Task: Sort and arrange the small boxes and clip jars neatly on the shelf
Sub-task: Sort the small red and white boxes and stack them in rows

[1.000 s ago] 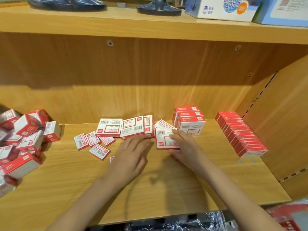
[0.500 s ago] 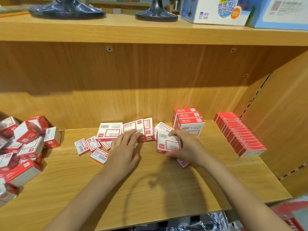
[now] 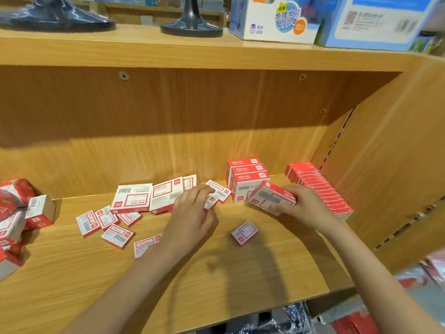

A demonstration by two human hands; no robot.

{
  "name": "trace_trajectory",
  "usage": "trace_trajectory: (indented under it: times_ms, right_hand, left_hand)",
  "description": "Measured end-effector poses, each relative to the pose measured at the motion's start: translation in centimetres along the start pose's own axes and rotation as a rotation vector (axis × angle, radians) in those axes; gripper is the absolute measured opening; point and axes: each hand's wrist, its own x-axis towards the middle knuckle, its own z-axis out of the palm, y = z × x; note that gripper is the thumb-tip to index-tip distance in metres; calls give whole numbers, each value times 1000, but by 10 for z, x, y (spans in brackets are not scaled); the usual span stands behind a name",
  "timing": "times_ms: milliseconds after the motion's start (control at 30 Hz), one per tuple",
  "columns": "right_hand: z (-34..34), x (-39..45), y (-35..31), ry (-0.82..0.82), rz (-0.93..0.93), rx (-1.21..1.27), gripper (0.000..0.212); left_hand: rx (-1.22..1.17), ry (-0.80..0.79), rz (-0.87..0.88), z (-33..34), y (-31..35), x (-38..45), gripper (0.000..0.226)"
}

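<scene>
The wooden shelf carries everything, its back panel running across the far side. At the far left edge a loose heap of boxes lies jumbled, tilted every way. Against the right wall a tidy row of red boxes runs from far to near, packed side by side. Just left of it stands a stack of three boxes, squared up near the back. Further left, two larger flat boxes lean together, and near them a scatter of small flat boxes lies unsorted. One small box sits alone in the middle, between the two arms.

The right hand grips a tilted box by its long edges, thumb at the near side and fingers over the far side, just in front of the stack. The left hand has its fingers curled onto a small carton at the fingertips; whether it pinches or merely presses it, I cannot tell.

These look like light, stiff cardboard cartons, probably dense for their size if they hold staples. Their glossy faces may slide on each other, so holding across the narrow sides seems safest. Thin walls could dent under a hard squeeze.
</scene>
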Motion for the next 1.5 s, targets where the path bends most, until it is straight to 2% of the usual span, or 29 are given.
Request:
trace_trajectory:
  times_ms: [33,100,200,267,400,567,633,700,833,1100,1267,1500]
  right_hand:
    - [-1,3,3,8,-28,-145,22]
    - [1,9,4,7,-41,-244,28]
    - [5,13,4,35,-61,-167,27]
    - [4,14,5,69,-67,-88,24]
    - [-3,15,7,11,-91,-113,19]
    - [-40,26,26,-19,-45,-500,23]
    - [-45,30,29,-63,-67,-551,29]
    - [-45,37,28,-91,-88,-549,30]
    - [-48,61,31,18,-97,-514,28]
    - [-33,99,25,-36,-153,-392,28]
    - [-24,90,36,276,-230,-520,32]
    - [-13,85,33,282,-160,-369,28]
  left_hand:
    - [-27,-11,-4,2,6,4,40]
    - [-112,-62,-28,6,18,12,46]
    - [-201,-151,-103,16,32,22,67]
    - [-231,-169,-148,23,33,27,73]
    - [-276,-150,-175,33,30,33,68]
    - [-256,-41,-140,38,28,40,63]
    - [-229,-25,-128,41,30,47,65]
    - [-226,-53,-142,44,32,53,68]
    - [-279,-51,-197,50,31,59,69]
    - [-391,-14,-212,55,30,64,73]
    - [-435,-6,-210,56,30,63,75]
    - [-455,1,-225,59,30,61,74]
